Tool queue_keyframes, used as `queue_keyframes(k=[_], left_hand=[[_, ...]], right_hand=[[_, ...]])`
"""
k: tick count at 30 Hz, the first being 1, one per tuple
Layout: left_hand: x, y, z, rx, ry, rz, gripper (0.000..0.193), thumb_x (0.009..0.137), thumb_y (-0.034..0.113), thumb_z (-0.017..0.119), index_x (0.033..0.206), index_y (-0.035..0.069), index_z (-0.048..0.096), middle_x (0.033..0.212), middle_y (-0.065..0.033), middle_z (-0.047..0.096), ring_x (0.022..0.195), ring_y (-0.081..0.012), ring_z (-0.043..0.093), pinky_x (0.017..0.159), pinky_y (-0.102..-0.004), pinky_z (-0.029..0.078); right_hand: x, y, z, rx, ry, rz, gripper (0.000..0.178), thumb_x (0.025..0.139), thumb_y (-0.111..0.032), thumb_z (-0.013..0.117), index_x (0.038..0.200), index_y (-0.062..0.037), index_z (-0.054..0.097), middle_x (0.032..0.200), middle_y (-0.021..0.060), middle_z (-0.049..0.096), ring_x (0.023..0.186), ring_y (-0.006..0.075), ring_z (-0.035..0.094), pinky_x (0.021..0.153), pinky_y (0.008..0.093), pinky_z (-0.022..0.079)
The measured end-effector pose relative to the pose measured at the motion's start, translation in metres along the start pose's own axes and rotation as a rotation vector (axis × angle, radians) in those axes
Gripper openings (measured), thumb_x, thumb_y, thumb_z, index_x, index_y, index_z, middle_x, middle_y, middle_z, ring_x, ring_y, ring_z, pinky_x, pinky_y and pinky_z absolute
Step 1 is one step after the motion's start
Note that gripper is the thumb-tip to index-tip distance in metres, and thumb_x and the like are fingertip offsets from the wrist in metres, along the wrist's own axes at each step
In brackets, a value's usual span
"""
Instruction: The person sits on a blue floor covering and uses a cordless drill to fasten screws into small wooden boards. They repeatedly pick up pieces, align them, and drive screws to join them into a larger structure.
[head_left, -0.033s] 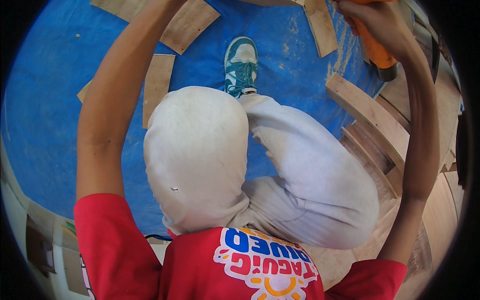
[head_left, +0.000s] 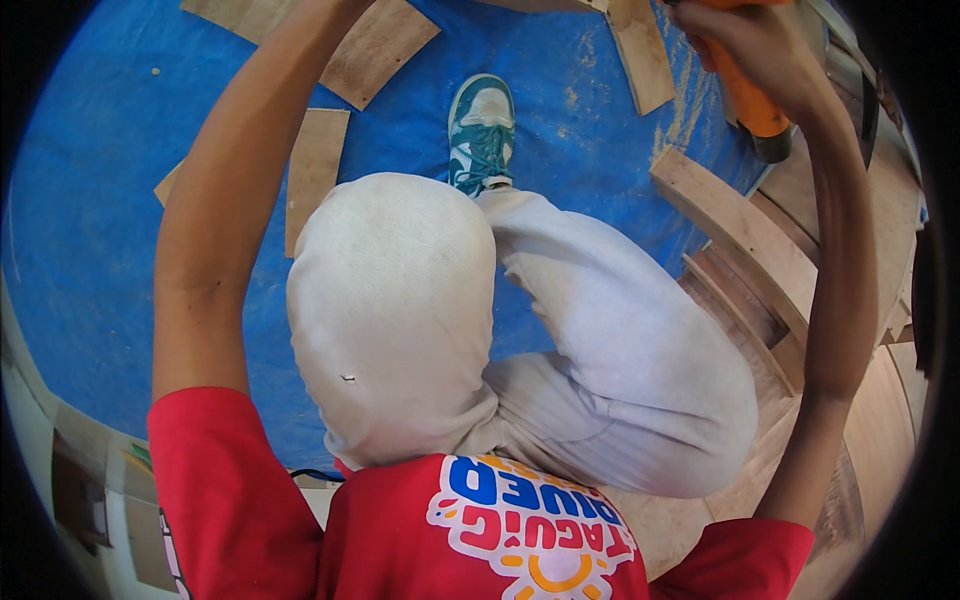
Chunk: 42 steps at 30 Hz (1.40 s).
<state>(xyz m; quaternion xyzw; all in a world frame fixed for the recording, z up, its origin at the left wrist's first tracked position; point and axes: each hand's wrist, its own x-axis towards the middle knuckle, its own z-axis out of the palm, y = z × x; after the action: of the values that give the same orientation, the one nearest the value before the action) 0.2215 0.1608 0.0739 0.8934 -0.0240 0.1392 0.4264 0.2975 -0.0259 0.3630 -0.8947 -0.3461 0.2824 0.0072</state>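
My right hand [head_left: 765,45] is wrapped round the handle of an orange handheld power tool [head_left: 752,100] at the top right. The tool has a dark end pointing down toward me; its front is cut off by the upper edge, so its exact kind does not show. My left forearm [head_left: 225,190] reaches up past the top edge, and the left hand is out of view. Between the arms, a wooden piece [head_left: 545,4] shows only as a strip along the top edge. A wooden board [head_left: 640,55] slants down from it, near my right hand.
A blue sheet [head_left: 570,130] with sawdust covers the floor. Wooden pieces [head_left: 380,50] and a narrow board [head_left: 318,170] lie at the left. Curved wooden parts [head_left: 740,230] are stacked at the right. My bent legs [head_left: 400,300] and one green-and-white shoe [head_left: 482,130] fill the middle.
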Motion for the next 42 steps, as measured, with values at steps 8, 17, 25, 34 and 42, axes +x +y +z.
queue_keyframes(k=[8,17,25,34,42], left_hand=[[0.002,-0.003,-0.001,0.017,0.034,0.042,0.054,0.092,0.029,0.074,0.141,0.009,0.063,0.165,-0.0348,0.02,0.153,-0.0505,0.02,0.127,-0.0512,0.018],[0.002,0.0,-0.002,0.046,0.049,0.041,0.053,0.092,0.029,0.073,0.14,0.01,0.064,0.165,-0.0341,0.022,0.153,-0.0506,0.022,0.127,-0.0494,0.021],[0.003,-0.004,0.0,0.088,0.045,0.081,0.055,0.092,0.031,0.072,0.141,0.006,0.063,0.162,-0.0377,0.023,0.152,-0.052,0.022,0.128,-0.0508,0.016],[0.001,-0.003,0.0,0.057,0.05,0.06,0.053,0.093,0.031,0.072,0.14,0.008,0.064,0.163,-0.0358,0.024,0.152,-0.0519,0.023,0.127,-0.0511,0.018],[0.004,-0.008,0.002,0.077,0.076,0.14,0.052,0.092,0.031,0.072,0.137,0.005,0.065,0.161,-0.0386,0.026,0.152,-0.0512,0.023,0.127,-0.0505,0.018]], right_hand=[[0.014,0.011,-0.004,0.098,-0.115,0.083,0.016,0.089,-0.006,0.069,0.102,0.0027,0.068,0.075,0.0043,0.065,0.065,0.0121,0.062,0.059,0.0277,0.051],[0.016,0.01,0.0,0.079,-0.074,0.075,0.017,0.088,-0.004,0.07,0.104,0.0028,0.068,0.078,0.0055,0.066,0.066,0.0128,0.063,0.06,0.0278,0.053],[0.02,0.009,0.003,0.048,-0.091,0.073,0.018,0.088,-0.006,0.07,0.103,0.0027,0.067,0.077,0.0054,0.066,0.067,0.013,0.063,0.06,0.0282,0.053],[0.02,0.006,0.005,-0.024,-0.075,0.084,0.018,0.087,-0.009,0.071,0.101,0.0013,0.067,0.076,0.0053,0.066,0.068,0.0131,0.064,0.063,0.0288,0.053],[0.02,0.018,0.014,-0.228,0.065,-0.304,0.019,0.087,-0.011,0.071,0.104,-0.0014,0.069,0.08,0.0051,0.068,0.072,0.0148,0.066,0.067,0.0311,0.054]])
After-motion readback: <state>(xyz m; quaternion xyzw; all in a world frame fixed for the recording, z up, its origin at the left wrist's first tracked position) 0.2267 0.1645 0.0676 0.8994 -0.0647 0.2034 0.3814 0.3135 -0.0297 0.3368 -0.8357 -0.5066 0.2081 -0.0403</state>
